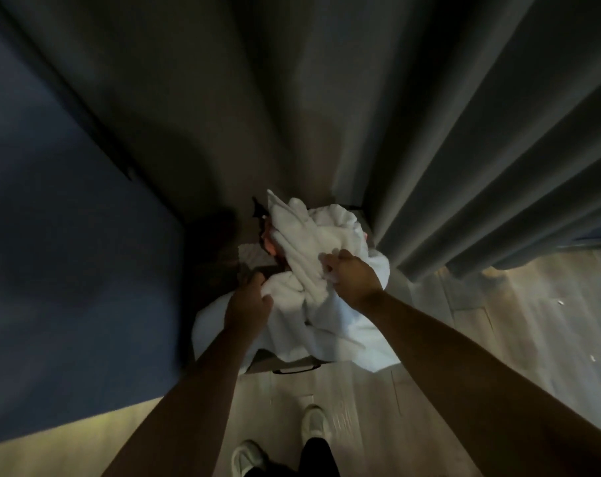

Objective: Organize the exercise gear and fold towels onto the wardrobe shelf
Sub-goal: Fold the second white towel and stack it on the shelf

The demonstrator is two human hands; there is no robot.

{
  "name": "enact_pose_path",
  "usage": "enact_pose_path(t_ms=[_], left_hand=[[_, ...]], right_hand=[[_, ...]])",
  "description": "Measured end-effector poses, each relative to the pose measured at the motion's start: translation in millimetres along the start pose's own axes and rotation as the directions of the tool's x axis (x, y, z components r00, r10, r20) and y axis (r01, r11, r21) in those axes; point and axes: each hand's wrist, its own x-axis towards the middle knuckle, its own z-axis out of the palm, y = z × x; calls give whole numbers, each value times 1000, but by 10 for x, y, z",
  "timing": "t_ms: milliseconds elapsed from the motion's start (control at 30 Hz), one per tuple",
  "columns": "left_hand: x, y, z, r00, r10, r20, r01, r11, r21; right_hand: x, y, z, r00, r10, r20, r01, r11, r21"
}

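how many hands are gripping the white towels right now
2. The left hand grips the near-left part of the white towel heap; the right hand grips its right side. No other hand shows.

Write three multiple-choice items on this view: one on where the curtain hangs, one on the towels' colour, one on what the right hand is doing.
1. Where does the grey curtain hang relative to the heap of towels?
A. On its left
B. On its right
C. Under it

2. What colour are the towels?
A. White
B. Red
C. Black

3. What is the right hand doing?
A. Hanging empty
B. Lying flat on the floor
C. Gripping a bunch of towel

Answers:
1 B, the curtain's folds fall at the heap's right edge.
2 A, the cloth is white throughout.
3 C, its fingers are curled into the bunched cloth.
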Motion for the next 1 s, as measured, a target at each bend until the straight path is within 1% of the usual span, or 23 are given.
enact_pose_path(t_ms=[67, 133, 200, 267, 333, 400, 467, 533, 633, 867, 933, 1000], left_hand=[[-169, 57, -147, 998, 31, -46, -36, 994, -102], [-364, 148, -370, 991, 66, -117, -89, 976, -201], [-524, 282, -634, 971, 126, -203, -172, 958, -229], [-647, 471, -944, 955, 170, -245, -229, 944, -238], [-739, 670, -1253, 916, 238, -324, -321, 918, -233], [-839, 848, -1532, 849, 306, -431, -432, 872, -231], [-948, 1011, -1790, 802, 343, -489, -496, 839, -225], [-1051, 1181, -2020, 791, 344, -507, -506, 833, -224], [-1195, 1386, -2307, 720, 366, -590, -568, 799, -197], [-1489, 1703, -2926, 595, 337, -730, -635, 753, -170], [-1599, 1772, -3078, 544, 339, -768, -667, 730, -150], [-1713, 1842, -3218, 466, 352, -812, -712, 693, -108]], right_hand=[[-133, -87, -171, 996, -39, -77, 45, 995, 87], [-302, -191, -433, 982, -64, -176, 77, 995, 68], [-502, -327, -756, 956, -79, -283, 105, 991, 78], [-682, -453, -1072, 916, -100, -389, 155, 982, 111], [-853, -567, -1391, 873, -123, -473, 197, 974, 111], [-1016, -679, -1680, 824, -144, -549, 231, 969, 93], [-1163, -798, -1930, 771, -174, -613, 279, 957, 79], [-1301, -935, -2161, 738, -191, -647, 314, 946, 80], [-1480, -1134, -2447, 701, -228, -675, 359, 931, 58], [-1840, -1569, -2980, 562, -295, -773, 465, 886, -1], [-1939, -1683, -3100, 513, -309, -801, 491, 871, -21], [-2030, -1786, -3212, 458, -324, -828, 521, 853, -46]])
